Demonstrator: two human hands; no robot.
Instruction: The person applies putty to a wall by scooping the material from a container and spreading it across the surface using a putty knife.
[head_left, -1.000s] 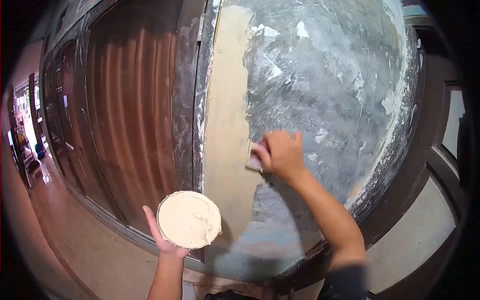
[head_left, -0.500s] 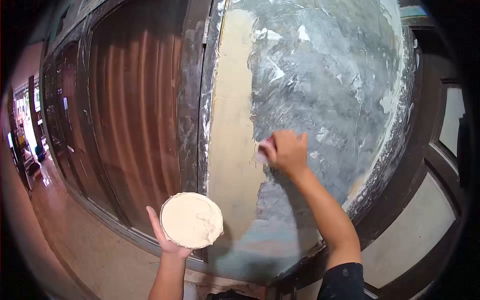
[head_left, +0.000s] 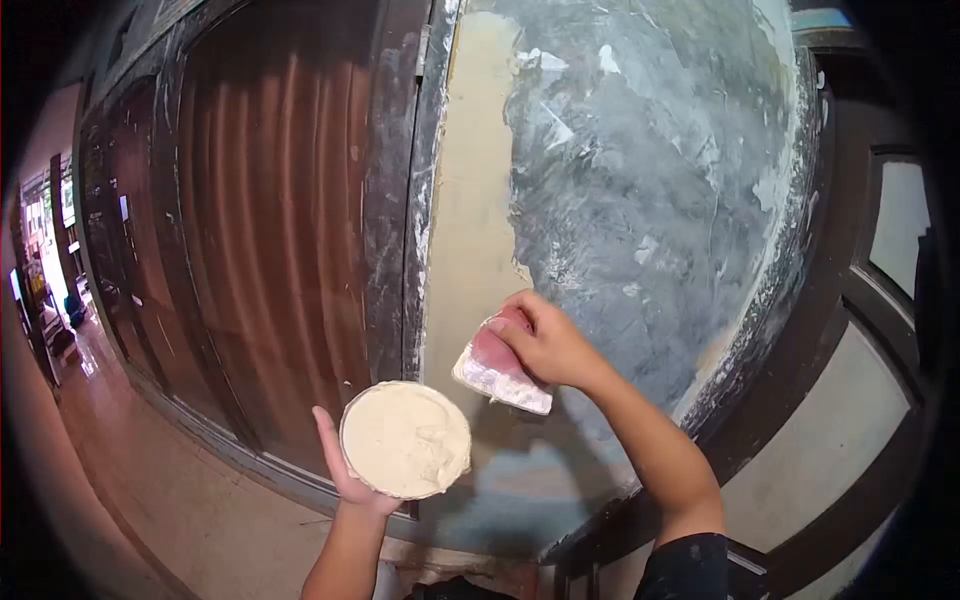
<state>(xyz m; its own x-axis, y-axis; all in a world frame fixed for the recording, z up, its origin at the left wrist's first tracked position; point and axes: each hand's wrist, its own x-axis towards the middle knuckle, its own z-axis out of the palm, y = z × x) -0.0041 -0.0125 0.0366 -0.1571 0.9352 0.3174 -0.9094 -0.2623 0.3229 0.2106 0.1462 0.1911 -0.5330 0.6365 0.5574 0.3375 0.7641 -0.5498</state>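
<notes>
In my left hand (head_left: 350, 485), a round tub (head_left: 348, 462) full of cream putty (head_left: 395, 435) rests on the palm, with the thumb up along its left side. Smooth putty covers most of its top, with ridges and a scooped patch at the right. My right hand (head_left: 550, 345) grips a putty scraper (head_left: 505, 385) by its pinkish-red upper part. The scraper's wide, pale, smeared blade points down, just above and right of the tub and apart from it. Behind it runs a strip of cream putty (head_left: 475, 170) on the grey wall (head_left: 620, 200).
A dark wooden frame (head_left: 395, 180) with a brown curtained pane (head_left: 270, 220) borders the strip on the left. At the right stands a dark panelled door (head_left: 860, 270). The tiled floor (head_left: 240, 520) lies below, and a bright opening shows at the far left.
My right hand has come down and left from the wall with the scraper, whose blade now faces downward near the tub. The tub has shifted slightly right.
</notes>
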